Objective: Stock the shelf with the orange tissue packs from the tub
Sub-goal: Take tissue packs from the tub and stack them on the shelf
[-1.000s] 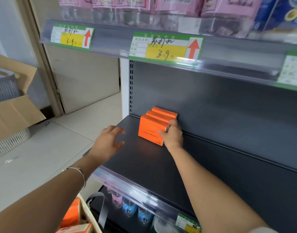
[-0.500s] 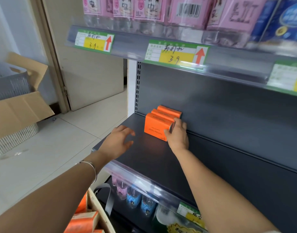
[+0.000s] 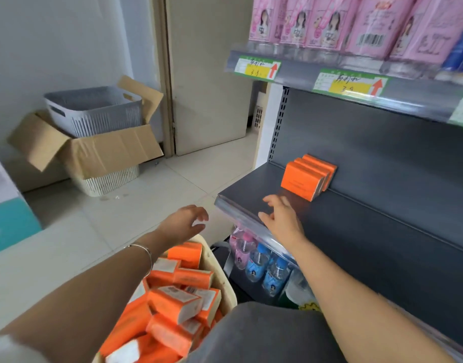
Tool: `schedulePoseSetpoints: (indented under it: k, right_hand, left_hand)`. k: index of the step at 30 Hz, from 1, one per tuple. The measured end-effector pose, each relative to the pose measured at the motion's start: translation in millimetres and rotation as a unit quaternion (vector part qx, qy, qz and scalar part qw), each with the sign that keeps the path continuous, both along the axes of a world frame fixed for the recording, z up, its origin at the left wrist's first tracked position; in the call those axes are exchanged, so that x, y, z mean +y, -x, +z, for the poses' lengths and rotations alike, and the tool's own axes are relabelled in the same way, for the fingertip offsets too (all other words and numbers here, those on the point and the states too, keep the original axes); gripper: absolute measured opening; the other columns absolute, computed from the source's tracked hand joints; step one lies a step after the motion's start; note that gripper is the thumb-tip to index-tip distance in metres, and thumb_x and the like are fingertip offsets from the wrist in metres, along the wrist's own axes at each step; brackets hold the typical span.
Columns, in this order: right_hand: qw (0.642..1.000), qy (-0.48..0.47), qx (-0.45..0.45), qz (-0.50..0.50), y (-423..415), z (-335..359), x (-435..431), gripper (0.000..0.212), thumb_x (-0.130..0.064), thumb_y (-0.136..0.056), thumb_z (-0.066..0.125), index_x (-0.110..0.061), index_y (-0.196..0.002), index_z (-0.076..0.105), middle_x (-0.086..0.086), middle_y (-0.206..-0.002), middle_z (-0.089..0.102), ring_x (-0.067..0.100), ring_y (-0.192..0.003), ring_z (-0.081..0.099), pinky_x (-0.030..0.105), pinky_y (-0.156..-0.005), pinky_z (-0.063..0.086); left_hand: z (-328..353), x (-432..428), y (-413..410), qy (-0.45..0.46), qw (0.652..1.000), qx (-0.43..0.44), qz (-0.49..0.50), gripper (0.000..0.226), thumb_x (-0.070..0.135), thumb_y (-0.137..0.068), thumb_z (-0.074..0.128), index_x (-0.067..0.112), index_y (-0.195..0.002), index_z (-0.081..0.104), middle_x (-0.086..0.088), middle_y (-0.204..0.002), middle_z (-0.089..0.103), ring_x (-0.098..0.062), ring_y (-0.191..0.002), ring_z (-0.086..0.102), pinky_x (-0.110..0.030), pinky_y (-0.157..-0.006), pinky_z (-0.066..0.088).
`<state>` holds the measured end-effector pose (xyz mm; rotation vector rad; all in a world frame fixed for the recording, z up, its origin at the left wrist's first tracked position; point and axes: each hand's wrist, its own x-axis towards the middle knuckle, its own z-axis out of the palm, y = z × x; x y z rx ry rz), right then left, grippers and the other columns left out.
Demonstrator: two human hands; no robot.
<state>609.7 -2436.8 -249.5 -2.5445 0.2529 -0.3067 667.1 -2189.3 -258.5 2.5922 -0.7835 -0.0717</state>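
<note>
Where dark shelf (image 3: 369, 231) ends — pale tile floor (image 3: 172, 195), cardboard box (image 3: 107, 153).

we see the dark shelf (image 3: 356, 231) carrying three orange tissue packs (image 3: 302, 182), upright and pressed together in a row, at its back near the left end.

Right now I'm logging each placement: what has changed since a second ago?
The right hand came off the front orange pack and drew back to the front of the shelf; the left hand withdrew from the shelf towards the tub. The three packs stayed put.
</note>
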Motion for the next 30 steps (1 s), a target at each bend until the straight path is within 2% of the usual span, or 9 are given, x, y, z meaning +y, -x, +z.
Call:
schedulePoseSetpoints:
  k: [3,8,12,14,16,20,24,27,30]
  right_hand:
    - [0.998,0.022,0.031,0.052,9.3,-5.7,31.6,0.037,-0.023,-0.089,0.062,-0.018,-0.125,0.053,0.005,-0.125,0.050,0.029,-0.101,0.060,0.040,-0.088,0.048]
    - [0.987,0.057,0.094,0.121,19.8,-23.9,82.3,0.039,-0.027,-0.091,0.059,-0.020,-0.128,0.051,0.002,-0.129,0.051,0.021,-0.107,0.058,0.039,-0.091,0.048]
    - [0.974,0.087,0.124,0.166,25.5,-35.7,118.7,0.037,-0.029,-0.091,0.057,-0.023,-0.127,0.049,0.001,-0.126,0.054,0.021,-0.106,0.059,0.042,-0.089,0.050]
    - [0.968,0.093,0.134,0.192,24.8,-40.0,133.7,0.039,-0.030,-0.090,0.058,-0.026,-0.128,0.049,0.001,-0.126,0.054,0.022,-0.108,0.059,0.043,-0.089,0.051]
    - [0.961,0.105,0.151,0.207,23.7,-46.1,143.2,0.040,-0.032,-0.089,0.058,-0.028,-0.128,0.048,-0.001,-0.127,0.054,0.022,-0.111,0.058,0.044,-0.090,0.051]
    - [0.946,0.132,0.191,0.225,22.5,-59.8,149.4,0.043,-0.033,-0.089,0.060,-0.027,-0.130,0.049,-0.001,-0.129,0.054,0.021,-0.114,0.056,0.040,-0.091,0.050]
    - [0.938,0.128,0.221,0.233,15.5,-73.7,149.2,0.041,-0.037,-0.089,0.058,-0.026,-0.127,0.050,0.000,-0.127,0.056,0.021,-0.114,0.057,0.042,-0.091,0.050]
    - [0.935,0.121,0.241,0.230,8.8,-84.4,146.5,0.040,-0.036,-0.088,0.059,-0.026,-0.125,0.051,0.002,-0.127,0.058,0.021,-0.114,0.058,0.042,-0.091,0.050]
    - [0.932,0.120,0.261,0.223,1.6,-95.1,142.1,0.039,-0.035,-0.088,0.058,-0.025,-0.125,0.051,0.003,-0.126,0.058,0.022,-0.112,0.058,0.042,-0.091,0.050]
  left_hand:
    - [-8.8,36.3,17.8,-0.015,0.999,0.022,0.026,0.021,0.017,-0.091,0.057,0.013,-0.111,0.061,-0.004,-0.109,0.062,-0.020,-0.102,0.058,-0.025,-0.085,0.042]
    - [-29.2,74.5,47.6,-0.035,0.996,0.061,0.056,0.021,0.018,-0.091,0.055,0.016,-0.111,0.061,-0.001,-0.109,0.063,-0.019,-0.102,0.058,-0.028,-0.087,0.046]
    - [-48.5,92.6,70.0,-0.075,0.992,0.080,0.057,0.023,0.024,-0.091,0.053,0.022,-0.113,0.059,0.007,-0.110,0.061,-0.015,-0.106,0.057,-0.028,-0.091,0.039]
    - [-61.4,98.2,73.1,-0.078,0.992,0.091,0.048,0.024,0.023,-0.090,0.055,0.021,-0.114,0.059,0.005,-0.112,0.062,-0.015,-0.109,0.056,-0.029,-0.094,0.037]
    - [-73.5,99.8,75.9,-0.089,0.988,0.117,0.037,0.030,0.021,-0.089,0.055,0.020,-0.119,0.057,0.000,-0.119,0.061,-0.020,-0.112,0.055,-0.030,-0.094,0.042]
    - [-97.4,97.5,83.2,-0.170,0.979,0.114,0.003,0.053,0.026,-0.086,0.058,0.030,-0.137,0.041,0.002,-0.137,0.050,-0.019,-0.125,0.047,-0.037,-0.099,0.042]
    - [-120.0,91.4,85.3,-0.238,0.962,0.131,-0.022,0.065,0.025,-0.084,0.060,0.035,-0.142,0.032,0.006,-0.148,0.034,-0.019,-0.136,0.032,-0.046,-0.102,0.036]
    - [-133.5,84.2,84.5,-0.247,0.956,0.155,-0.031,0.069,0.023,-0.083,0.062,0.035,-0.143,0.030,0.009,-0.152,0.024,-0.020,-0.140,0.022,-0.056,-0.105,0.025]
    - [-142.6,76.3,78.9,-0.241,0.956,0.168,-0.019,0.068,0.026,-0.084,0.061,0.033,-0.143,0.028,0.006,-0.150,0.027,-0.022,-0.140,0.021,-0.062,-0.106,0.023]
